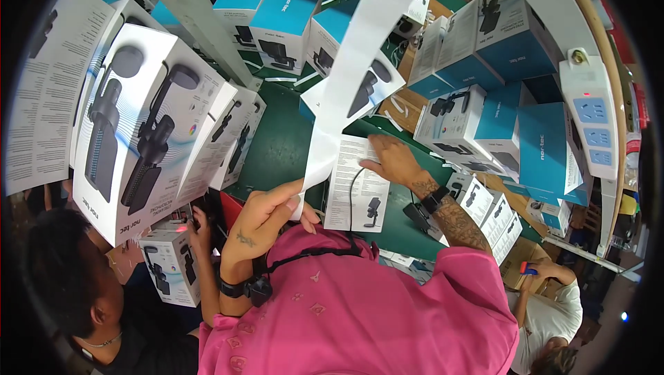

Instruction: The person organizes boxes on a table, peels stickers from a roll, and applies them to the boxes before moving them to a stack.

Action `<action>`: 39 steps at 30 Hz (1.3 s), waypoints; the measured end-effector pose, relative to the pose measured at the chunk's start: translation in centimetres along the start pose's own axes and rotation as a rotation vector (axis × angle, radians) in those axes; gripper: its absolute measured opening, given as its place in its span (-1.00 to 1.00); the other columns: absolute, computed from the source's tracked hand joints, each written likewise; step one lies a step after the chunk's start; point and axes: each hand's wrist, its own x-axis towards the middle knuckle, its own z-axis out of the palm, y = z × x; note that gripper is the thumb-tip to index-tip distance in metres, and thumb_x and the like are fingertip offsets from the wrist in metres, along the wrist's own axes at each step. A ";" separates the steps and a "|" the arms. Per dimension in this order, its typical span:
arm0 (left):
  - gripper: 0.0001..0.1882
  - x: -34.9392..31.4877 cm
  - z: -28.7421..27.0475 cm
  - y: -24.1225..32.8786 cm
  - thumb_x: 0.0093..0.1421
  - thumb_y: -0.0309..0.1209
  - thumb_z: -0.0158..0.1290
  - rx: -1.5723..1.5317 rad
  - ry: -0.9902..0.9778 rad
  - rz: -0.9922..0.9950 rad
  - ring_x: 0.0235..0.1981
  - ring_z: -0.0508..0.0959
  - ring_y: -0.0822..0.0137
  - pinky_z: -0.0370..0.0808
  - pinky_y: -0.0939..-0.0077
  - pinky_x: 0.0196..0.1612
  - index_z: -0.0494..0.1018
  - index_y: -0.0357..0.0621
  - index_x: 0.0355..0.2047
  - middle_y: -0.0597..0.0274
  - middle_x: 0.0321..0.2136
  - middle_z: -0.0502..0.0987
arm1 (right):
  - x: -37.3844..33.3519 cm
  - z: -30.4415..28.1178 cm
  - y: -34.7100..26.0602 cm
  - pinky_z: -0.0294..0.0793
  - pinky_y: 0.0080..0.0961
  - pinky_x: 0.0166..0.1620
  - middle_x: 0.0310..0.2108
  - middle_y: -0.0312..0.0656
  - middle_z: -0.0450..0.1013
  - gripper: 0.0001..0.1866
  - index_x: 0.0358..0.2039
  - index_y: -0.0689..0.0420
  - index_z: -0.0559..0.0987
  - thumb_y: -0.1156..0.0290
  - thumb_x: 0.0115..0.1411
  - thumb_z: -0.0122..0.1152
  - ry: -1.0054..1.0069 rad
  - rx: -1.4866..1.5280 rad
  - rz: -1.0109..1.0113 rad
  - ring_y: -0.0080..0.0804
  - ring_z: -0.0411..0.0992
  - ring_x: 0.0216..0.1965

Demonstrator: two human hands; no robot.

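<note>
My left hand (pixel 259 219) is closed, pinching the lower end of a long white strip (pixel 356 57) between thumb and fingers. The strip hangs down in front of me from the top of the view. A white carton (pixel 356 195) printed with text and a small microphone picture lies on the green table, just right of that hand. My right hand (pixel 394 161) rests on the carton's upper right part, fingers stretched out and thumb apart. A black cord (pixel 351 199) runs across the carton. Dark straps with small devices sit on both my wrists.
Large microphone boxes (pixel 138 133) stand close at left. Blue-and-white boxes (pixel 283 22) line the back, and more boxes (pixel 515 50) are stacked at right beside a power strip (pixel 590 116). A co-worker at left holds a box (pixel 171 264); another person is at lower right.
</note>
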 end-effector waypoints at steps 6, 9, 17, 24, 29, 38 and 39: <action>-0.59 -0.4 -0.2 0.9 0.40 -0.52 -0.24 -0.049 -0.018 -0.007 -0.36 0.66 0.22 0.56 0.42 -0.18 0.28 -0.40 0.22 -0.07 -0.32 0.62 | 0.5 -0.3 -1.9 0.30 -0.14 0.18 0.04 0.12 0.39 0.17 0.14 0.28 0.33 -0.36 -0.31 0.46 -0.156 -0.010 0.115 0.13 0.35 0.10; -0.56 -0.7 -0.1 1.5 0.40 -0.47 -0.23 -0.295 -0.065 -0.027 -0.28 0.66 0.15 0.51 0.42 -0.08 0.23 -0.46 0.22 -0.17 -0.22 0.60 | -2.5 0.8 -1.9 0.30 -0.14 0.19 0.10 0.19 0.33 0.28 0.21 0.36 0.23 -0.36 -0.33 0.48 -0.144 0.063 0.378 0.11 0.33 0.15; -0.54 -1.8 0.7 1.9 0.40 -0.40 -0.18 -0.464 -0.156 0.031 -0.41 0.66 0.07 0.60 0.20 -0.20 0.22 -0.47 0.20 -0.30 -0.11 0.54 | -12.8 3.9 -1.0 0.59 -0.31 -0.17 -0.14 0.35 0.50 0.58 0.30 0.48 -0.55 -0.39 -0.09 0.34 0.061 0.555 1.101 0.08 0.58 -0.23; -0.54 -2.3 0.9 2.1 0.43 -0.30 -0.16 -0.424 -0.194 0.060 -0.40 0.66 0.11 0.60 0.24 -0.22 0.25 -0.44 0.18 -0.27 -0.12 0.55 | -15.9 10.4 -9.7 0.56 -0.45 -0.61 -0.30 0.14 0.53 0.23 0.22 0.58 -0.51 0.27 0.16 0.37 0.397 1.301 0.888 -0.22 0.55 -0.59; -0.57 -2.1 1.8 2.6 0.41 -0.38 -0.13 -0.426 -0.144 0.105 -0.30 0.64 0.22 0.54 0.42 -0.12 0.26 -0.42 0.18 -0.09 -0.06 0.54 | -18.1 7.6 -13.1 0.51 -0.36 -0.56 -0.43 0.09 0.55 -0.38 0.19 0.40 0.23 0.48 0.17 0.21 -0.069 0.688 0.734 -0.15 0.56 -0.53; -0.56 -1.7 0.7 2.9 0.30 -0.49 -0.11 -0.317 -0.057 0.091 -0.42 0.62 0.21 0.59 0.29 -0.19 0.28 -0.45 0.16 -0.16 -0.14 0.56 | -16.0 -0.5 -15.2 0.45 -0.19 0.07 0.06 0.07 0.44 -0.23 0.32 0.08 0.26 0.37 0.06 0.24 -0.135 -0.006 -0.410 0.03 0.45 0.04; -0.56 -1.9 0.6 2.9 0.29 -0.50 -0.11 -0.293 -0.059 0.103 -0.43 0.62 0.22 0.59 0.28 -0.19 0.28 -0.45 0.16 -0.17 -0.15 0.56 | -15.1 -0.9 -13.7 0.35 -0.20 0.16 0.14 0.04 0.38 -0.25 0.30 0.05 0.30 0.36 0.04 0.26 -0.252 0.350 -0.346 -0.02 0.36 0.15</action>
